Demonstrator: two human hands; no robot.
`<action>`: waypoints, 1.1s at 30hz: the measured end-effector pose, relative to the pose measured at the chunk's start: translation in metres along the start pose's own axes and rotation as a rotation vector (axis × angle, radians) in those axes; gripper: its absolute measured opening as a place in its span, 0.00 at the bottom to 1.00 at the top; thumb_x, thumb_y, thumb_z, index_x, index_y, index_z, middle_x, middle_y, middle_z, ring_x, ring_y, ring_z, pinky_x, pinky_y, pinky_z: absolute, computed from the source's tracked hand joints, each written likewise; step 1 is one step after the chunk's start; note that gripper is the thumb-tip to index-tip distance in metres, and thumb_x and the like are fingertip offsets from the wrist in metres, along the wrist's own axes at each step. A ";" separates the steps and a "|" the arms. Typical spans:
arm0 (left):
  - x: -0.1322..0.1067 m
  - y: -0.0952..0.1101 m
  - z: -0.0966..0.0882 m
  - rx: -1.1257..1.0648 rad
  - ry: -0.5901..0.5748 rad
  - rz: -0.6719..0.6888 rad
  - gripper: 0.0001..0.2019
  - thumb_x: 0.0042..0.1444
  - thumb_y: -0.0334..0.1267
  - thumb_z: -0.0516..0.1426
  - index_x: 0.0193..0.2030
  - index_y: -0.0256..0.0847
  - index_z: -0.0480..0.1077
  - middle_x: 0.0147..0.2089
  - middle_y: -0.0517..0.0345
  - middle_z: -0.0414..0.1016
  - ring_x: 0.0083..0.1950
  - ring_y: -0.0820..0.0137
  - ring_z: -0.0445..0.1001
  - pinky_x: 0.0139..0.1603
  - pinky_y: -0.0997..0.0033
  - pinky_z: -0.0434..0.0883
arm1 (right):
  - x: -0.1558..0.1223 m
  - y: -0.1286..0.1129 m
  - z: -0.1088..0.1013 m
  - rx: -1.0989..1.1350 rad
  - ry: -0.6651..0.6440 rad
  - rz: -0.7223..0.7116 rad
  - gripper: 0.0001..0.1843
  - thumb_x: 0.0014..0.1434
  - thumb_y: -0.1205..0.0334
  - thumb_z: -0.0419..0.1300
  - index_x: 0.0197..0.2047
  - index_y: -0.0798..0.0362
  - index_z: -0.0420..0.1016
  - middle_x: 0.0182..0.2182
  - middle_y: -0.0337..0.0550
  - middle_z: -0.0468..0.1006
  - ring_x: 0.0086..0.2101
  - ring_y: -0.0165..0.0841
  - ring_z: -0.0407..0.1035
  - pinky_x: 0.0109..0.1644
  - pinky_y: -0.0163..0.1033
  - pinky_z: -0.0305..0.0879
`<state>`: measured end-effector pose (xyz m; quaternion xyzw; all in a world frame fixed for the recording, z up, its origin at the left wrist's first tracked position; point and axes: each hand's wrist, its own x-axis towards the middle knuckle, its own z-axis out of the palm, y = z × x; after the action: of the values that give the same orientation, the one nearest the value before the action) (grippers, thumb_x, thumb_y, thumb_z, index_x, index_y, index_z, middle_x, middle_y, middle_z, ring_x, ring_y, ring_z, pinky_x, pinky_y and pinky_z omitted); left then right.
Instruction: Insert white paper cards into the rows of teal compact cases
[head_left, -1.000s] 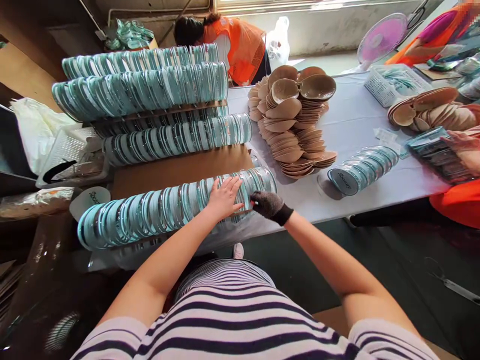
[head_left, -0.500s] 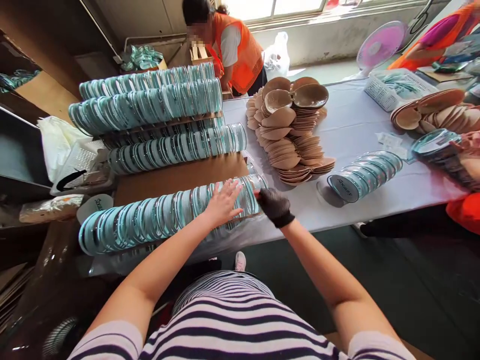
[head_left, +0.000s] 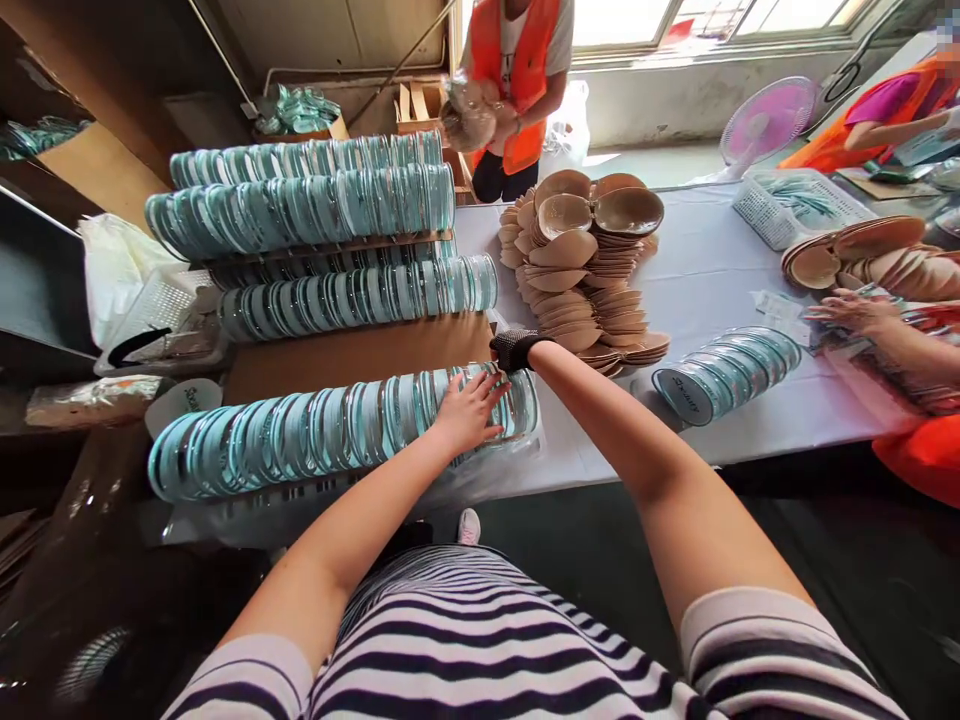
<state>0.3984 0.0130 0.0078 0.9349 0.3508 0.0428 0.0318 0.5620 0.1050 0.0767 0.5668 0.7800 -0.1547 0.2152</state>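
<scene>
Touching packet row [head_left: 315, 430], left hand [head_left: 469, 410], probably right hand [head_left: 514, 348]

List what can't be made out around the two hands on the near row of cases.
- Right hand: head view; its gloved fingers fold out of sight at the end of the near row, so any grip is hidden.
- Left hand: head view; its palm covers the cases beneath.
- Lettering on the short row: head view; too small to read.

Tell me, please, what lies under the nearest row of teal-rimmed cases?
Crumpled clear plastic shows beneath its right end, brown cardboard just behind; the row itself covers whatever lies directly underneath.
</scene>
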 end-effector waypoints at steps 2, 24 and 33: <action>0.000 0.001 -0.001 -0.006 -0.008 -0.002 0.37 0.57 0.55 0.54 0.72 0.46 0.52 0.74 0.53 0.50 0.74 0.54 0.48 0.71 0.43 0.45 | -0.004 0.003 0.005 0.002 0.000 -0.005 0.19 0.53 0.69 0.59 0.48 0.58 0.78 0.43 0.51 0.81 0.42 0.38 0.75 0.44 0.36 0.69; -0.001 0.000 0.000 -0.064 -0.009 -0.042 0.36 0.57 0.53 0.56 0.71 0.49 0.53 0.74 0.58 0.50 0.73 0.58 0.50 0.72 0.45 0.43 | -0.100 -0.028 0.183 0.192 0.403 0.057 0.18 0.66 0.60 0.48 0.48 0.52 0.78 0.47 0.51 0.79 0.41 0.38 0.75 0.37 0.35 0.62; -0.005 0.001 -0.010 -0.182 0.022 0.023 0.37 0.58 0.50 0.58 0.71 0.44 0.52 0.74 0.49 0.51 0.72 0.57 0.53 0.71 0.45 0.46 | -0.088 -0.051 0.272 0.291 1.004 0.035 0.18 0.66 0.60 0.48 0.41 0.55 0.79 0.38 0.48 0.82 0.35 0.35 0.76 0.35 0.34 0.67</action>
<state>0.3939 0.0090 0.0177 0.9316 0.3352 0.0852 0.1120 0.5804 -0.1147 -0.1120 0.6081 0.7481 0.0328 -0.2637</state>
